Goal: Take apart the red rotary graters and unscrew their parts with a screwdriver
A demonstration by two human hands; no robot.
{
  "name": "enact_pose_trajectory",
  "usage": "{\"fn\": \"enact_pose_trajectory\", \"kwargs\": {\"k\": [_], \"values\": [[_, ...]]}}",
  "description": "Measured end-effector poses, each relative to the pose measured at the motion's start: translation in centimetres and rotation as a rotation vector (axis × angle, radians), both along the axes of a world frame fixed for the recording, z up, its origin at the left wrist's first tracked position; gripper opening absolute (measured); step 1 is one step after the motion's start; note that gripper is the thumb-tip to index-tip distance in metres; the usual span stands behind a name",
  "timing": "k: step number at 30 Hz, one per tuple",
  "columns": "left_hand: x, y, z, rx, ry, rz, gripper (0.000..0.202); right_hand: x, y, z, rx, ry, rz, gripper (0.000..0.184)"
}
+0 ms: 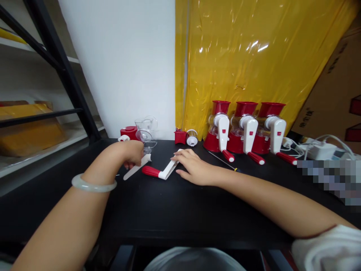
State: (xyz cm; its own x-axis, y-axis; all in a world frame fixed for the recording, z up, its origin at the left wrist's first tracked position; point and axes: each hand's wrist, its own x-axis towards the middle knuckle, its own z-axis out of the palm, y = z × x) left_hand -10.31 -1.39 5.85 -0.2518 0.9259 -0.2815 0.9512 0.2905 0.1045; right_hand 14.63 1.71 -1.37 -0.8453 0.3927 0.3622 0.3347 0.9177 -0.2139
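Observation:
My right hand (194, 165) lies with its fingers stretched over the upper end of a white crank handle (170, 169) with a red grip. Its thumb is apart from the crank, which rests on the black table. Farther left, my left hand (134, 152) bends down with curled fingers beside a flat white strip (137, 168); the fingertips are mostly hidden, and what they hold cannot be made out. Just behind this hand stand a red base part (129, 131) and a clear plastic grinder body (145, 130).
Three assembled red-and-white rotary graters (244, 128) stand at the back right. A screwdriver (225, 162) lies in front of them. A red part (180, 137) and a grating drum (192, 138) sit at the back. White cables (295, 148) lie right; a shelf rack (70, 86) rises left.

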Motion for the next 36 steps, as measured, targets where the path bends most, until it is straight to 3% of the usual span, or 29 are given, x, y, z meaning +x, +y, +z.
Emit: {"fn": "enact_pose_trajectory", "kwargs": {"k": [3,14,19,21,24,28,30,33,36], "values": [[-0.1,0.0,-0.1,-0.087,-0.058,0.013,0.017,0.0,0.1,-0.1,-0.001,-0.044,-0.007,0.050],[0.4,-0.4,-0.1,-0.124,-0.119,-0.028,0.028,0.2,-0.3,0.1,0.013,-0.145,0.020,0.046],[0.1,-0.8,0.5,-0.080,-0.034,-0.033,0.054,0.1,0.1,0.3,0.111,-0.067,-0.133,0.038],[-0.3,-0.7,0.5,0.018,0.062,-0.094,0.067,0.1,0.5,0.4,0.141,-0.052,-0.228,0.033],[-0.4,-0.3,0.4,0.184,0.167,-0.235,0.068,0.2,1.0,0.3,0.167,-0.068,-0.316,0.029],[1.4,0.1,-0.3,0.462,0.067,-0.484,0.051,0.3,1.2,0.1,0.208,-0.073,-0.316,0.027],[3.1,0.2,-1.0,0.592,-0.016,-0.531,0.044,0.3,1.2,0.0,0.234,-0.074,-0.304,0.027],[5.2,0.2,-2.3,0.469,-0.097,-0.550,0.052,0.3,1.3,-0.1,0.262,-0.093,-0.305,0.026],[6.1,0.1,-3.3,0.388,-0.044,-0.560,0.056,0.3,1.4,-0.1,0.279,-0.108,-0.319,0.028]]}}
